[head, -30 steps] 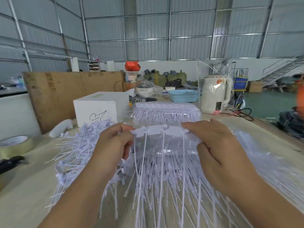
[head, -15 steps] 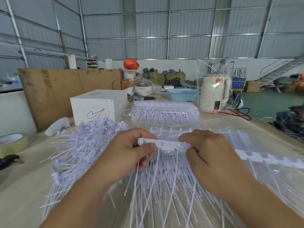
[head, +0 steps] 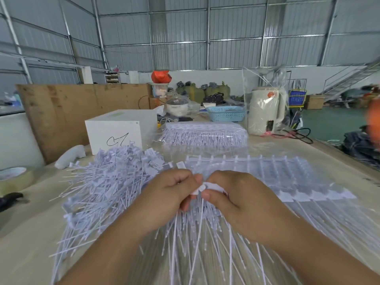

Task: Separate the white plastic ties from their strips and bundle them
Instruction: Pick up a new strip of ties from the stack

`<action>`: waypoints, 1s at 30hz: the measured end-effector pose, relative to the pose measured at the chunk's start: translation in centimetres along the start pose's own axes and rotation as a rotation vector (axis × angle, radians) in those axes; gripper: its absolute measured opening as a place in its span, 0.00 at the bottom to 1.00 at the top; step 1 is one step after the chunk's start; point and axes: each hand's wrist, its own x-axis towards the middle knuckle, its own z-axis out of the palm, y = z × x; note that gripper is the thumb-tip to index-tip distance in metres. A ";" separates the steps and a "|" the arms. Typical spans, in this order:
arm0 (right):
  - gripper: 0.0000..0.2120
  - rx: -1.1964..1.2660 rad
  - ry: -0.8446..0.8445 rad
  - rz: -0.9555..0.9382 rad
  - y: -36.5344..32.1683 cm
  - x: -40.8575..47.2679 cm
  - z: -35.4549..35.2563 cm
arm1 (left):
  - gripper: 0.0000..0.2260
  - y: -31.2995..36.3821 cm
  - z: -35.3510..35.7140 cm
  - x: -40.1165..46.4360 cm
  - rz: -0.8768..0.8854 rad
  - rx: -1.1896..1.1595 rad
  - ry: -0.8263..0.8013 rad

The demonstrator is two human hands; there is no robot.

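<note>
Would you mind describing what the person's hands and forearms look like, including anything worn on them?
Both forearms are bare as far as the frame shows: no sleeves, gloves, watch, bracelets or rings are visible. The left hand and the right hand have short, unpainted fingernails, seen on the thumbs. No markings or bandages show on either one.

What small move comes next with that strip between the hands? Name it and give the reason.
Probably twist or pull the hands apart to snap a tie free: the left hand and right hand both pinch the white strip close together, ties hanging below.
</note>
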 end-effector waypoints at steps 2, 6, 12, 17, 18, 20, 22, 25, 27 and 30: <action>0.12 0.021 0.026 0.018 -0.1 0.0 -0.1 | 0.16 0.1 0.4 0.0 0.021 -0.063 0.055; 0.20 0.041 0.156 0.062 -0.8 0.0 0.1 | 0.16 0.7 2.2 0.1 0.044 -0.272 0.225; 0.24 0.010 0.218 0.093 -1.3 0.1 0.7 | 0.19 1.1 3.4 0.0 -0.020 -0.430 0.337; 0.16 -0.028 0.241 0.082 -1.0 0.1 0.6 | 0.17 0.6 3.0 0.8 -0.301 -0.925 0.352; 0.15 -0.027 0.261 0.078 -0.9 0.1 0.4 | 0.16 0.3 2.3 1.1 -0.345 -1.027 0.385; 0.15 0.012 0.279 0.071 -0.6 0.0 0.2 | 0.16 -0.4 1.1 1.4 -0.341 -0.942 0.403; 0.14 0.066 0.217 0.059 -0.3 -0.1 0.2 | 0.16 -0.6 1.1 1.3 -0.245 -0.563 0.346; 0.15 0.084 0.077 0.054 0.3 -0.1 0.6 | 0.12 -0.2 1.9 0.7 -0.111 -0.327 0.168; 0.24 0.144 0.039 0.050 0.6 0.0 0.6 | 0.11 0.2 1.9 0.4 -0.081 -0.284 0.066; 0.27 0.199 -0.022 0.019 1.1 0.0 0.6 | 0.07 0.5 1.4 0.1 -0.084 -0.379 -0.008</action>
